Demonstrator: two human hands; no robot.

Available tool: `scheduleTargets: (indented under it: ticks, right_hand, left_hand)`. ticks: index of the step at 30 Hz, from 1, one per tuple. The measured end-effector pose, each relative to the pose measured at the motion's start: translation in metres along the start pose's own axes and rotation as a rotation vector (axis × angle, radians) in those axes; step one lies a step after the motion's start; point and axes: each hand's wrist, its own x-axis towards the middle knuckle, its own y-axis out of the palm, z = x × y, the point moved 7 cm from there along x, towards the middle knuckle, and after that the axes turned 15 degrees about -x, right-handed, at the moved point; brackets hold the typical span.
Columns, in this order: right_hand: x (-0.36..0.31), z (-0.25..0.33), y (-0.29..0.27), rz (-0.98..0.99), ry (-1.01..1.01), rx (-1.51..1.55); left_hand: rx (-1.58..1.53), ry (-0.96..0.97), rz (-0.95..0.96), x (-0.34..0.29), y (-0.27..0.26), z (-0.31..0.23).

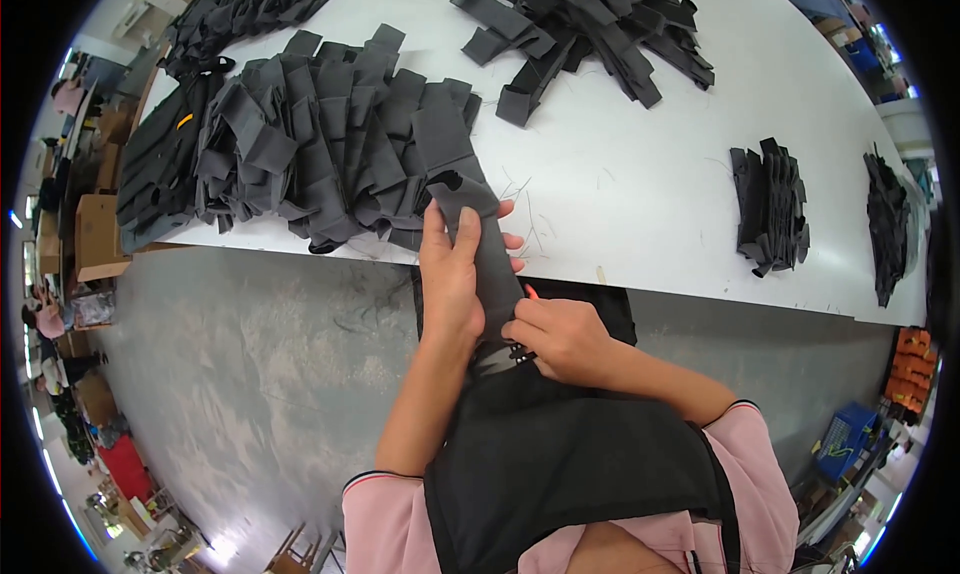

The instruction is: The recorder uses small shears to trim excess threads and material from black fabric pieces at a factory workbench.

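Note:
A dark grey fabric strip (492,259) runs from the table edge down toward my body. My left hand (452,279) is closed round it, thumb on top and fingertips showing at its far side. At the strip's lower end my right hand (565,339) is closed on a pair of scissors (497,362). The metal blades point left under the strip's end, and a bit of orange shows above my knuckles. My right fingertips touch the strip's end; whether they also pinch it is hidden. Beside my left hand lies a big pile of similar grey strips (330,134).
More strips lie heaped at the far middle (590,24) and far left (250,14) of the white table (640,194). A neat stack of strips (770,209) and another dark bundle (885,229) sit to the right. Loose threads (530,214) are scattered near my hands.

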Motion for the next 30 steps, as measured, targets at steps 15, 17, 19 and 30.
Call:
scheduleTargets:
  ticks: [15, 17, 19, 30]
  right_hand:
    - [0.004, -0.022, -0.058, -0.003, 0.263, -0.155]
    - [0.001, -0.032, -0.054, -0.034, 0.381, 0.026]
    - [0.006, -0.038, -0.051, -0.053, 0.438, 0.14]
    - [0.004, -0.044, -0.04, -0.073, 0.531, 0.12]
  left_hand:
    - [0.139, 0.178, 0.022, -0.011, 0.009, -0.017]
    - [0.137, 0.18, 0.021, -0.011, 0.008, -0.016]
    - [0.136, 0.182, 0.019, -0.012, 0.007, -0.016]
    - [0.114, 0.157, -0.005, -0.011, 0.0, -0.016]
